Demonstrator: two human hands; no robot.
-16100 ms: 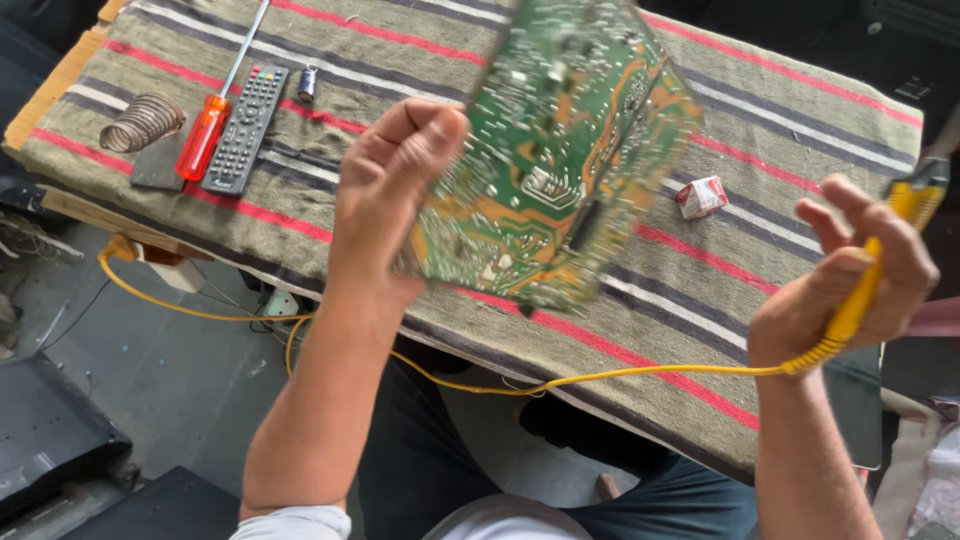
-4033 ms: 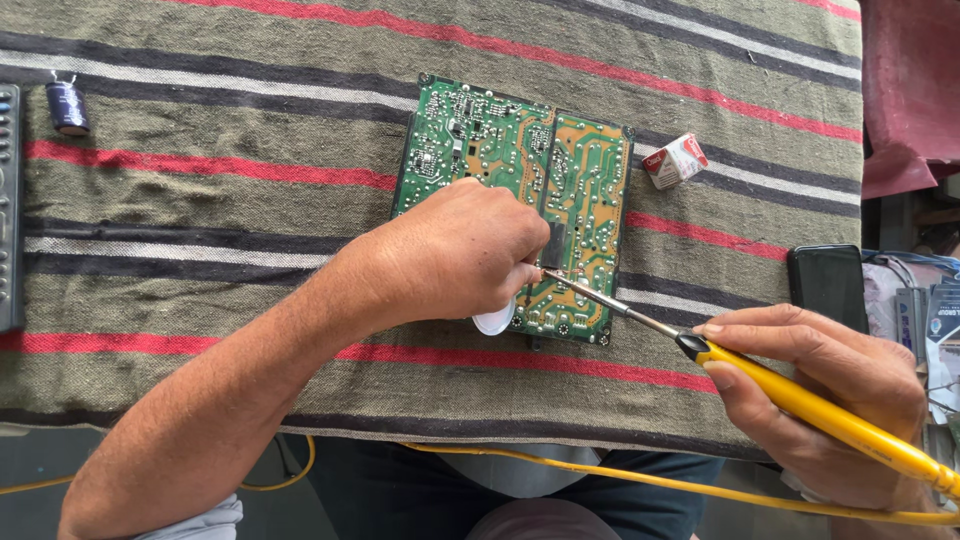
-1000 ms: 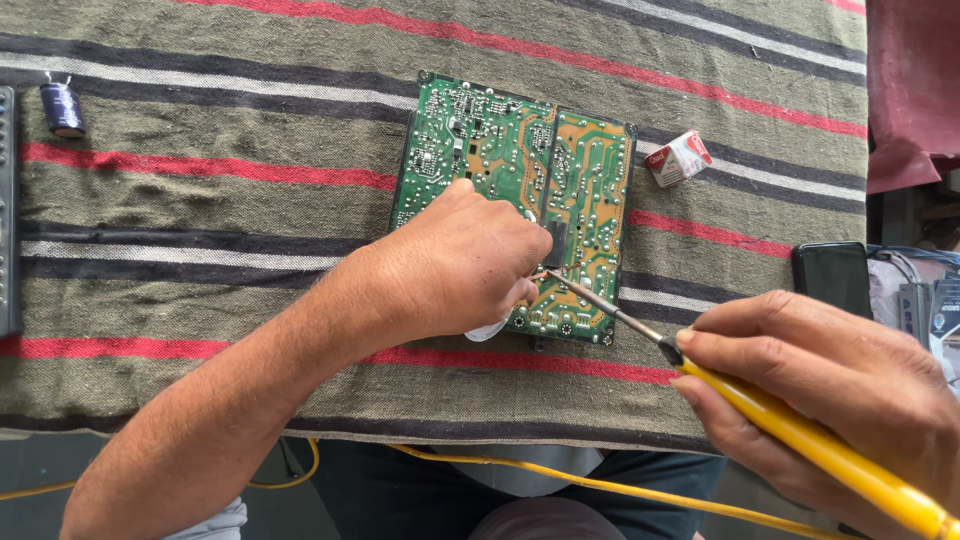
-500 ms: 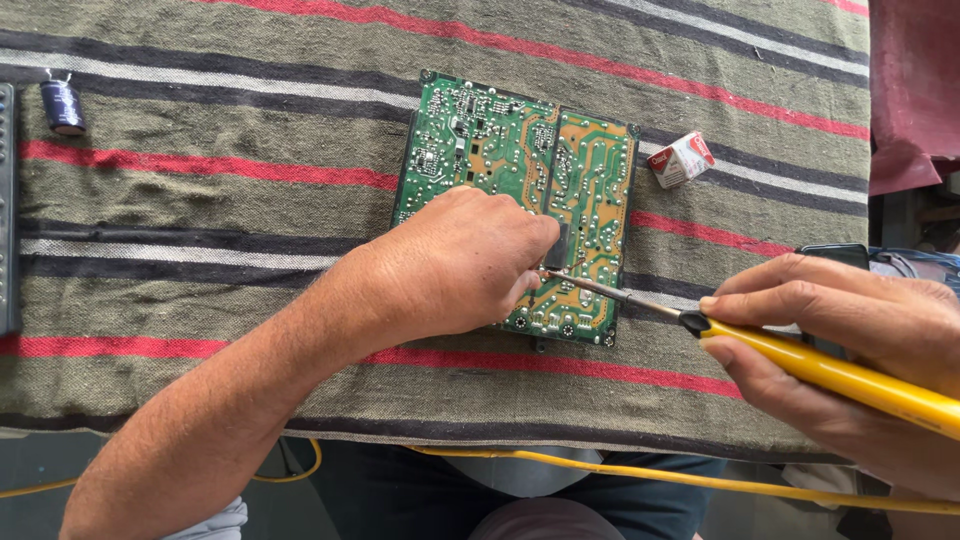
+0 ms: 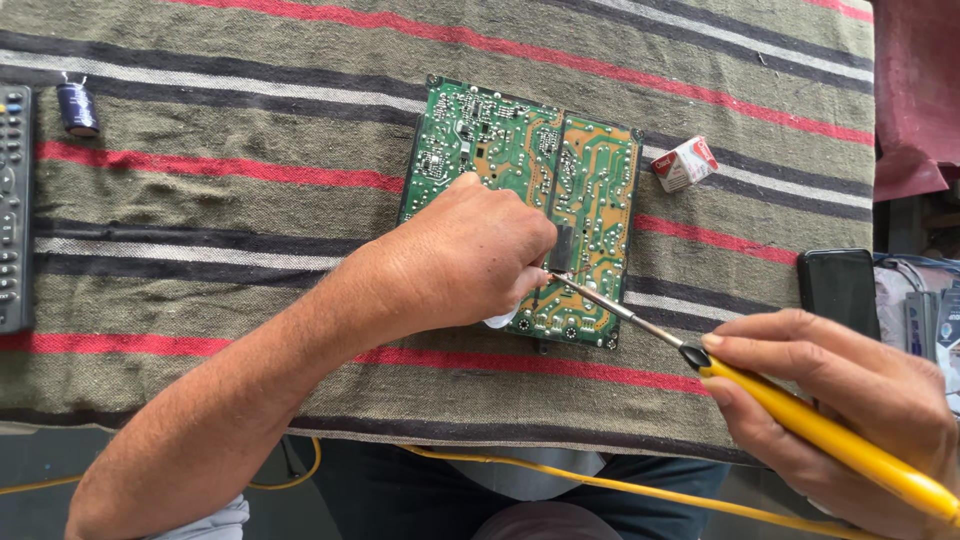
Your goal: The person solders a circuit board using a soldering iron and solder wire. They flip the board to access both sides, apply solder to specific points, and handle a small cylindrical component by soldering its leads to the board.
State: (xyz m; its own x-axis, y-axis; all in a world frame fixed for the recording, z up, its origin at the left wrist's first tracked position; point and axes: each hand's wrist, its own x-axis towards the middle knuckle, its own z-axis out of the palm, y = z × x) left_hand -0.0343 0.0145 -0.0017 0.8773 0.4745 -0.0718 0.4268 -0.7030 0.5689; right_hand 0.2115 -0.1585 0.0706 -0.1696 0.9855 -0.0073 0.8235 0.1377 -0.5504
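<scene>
A green circuit board (image 5: 590,190) lies solder side up on a striped cloth (image 5: 250,210). My left hand (image 5: 460,255) rests on the board's near half, fingers curled; something white peeks out beneath it, and what it holds is hidden. My right hand (image 5: 850,390) grips a yellow-handled soldering iron (image 5: 800,420). The iron's metal tip (image 5: 560,282) touches the board right beside my left fingertips. Its yellow cord (image 5: 600,485) runs along the table's near edge.
A small red-and-white box (image 5: 685,163) lies just right of the board. A black phone (image 5: 838,290) sits at the right edge. A blue capacitor (image 5: 77,107) and a remote control (image 5: 14,205) lie at the far left.
The board, once held up in my left hand, now lies flat. Over the last second my right hand shifted slightly while the iron's tip stayed at the same spot.
</scene>
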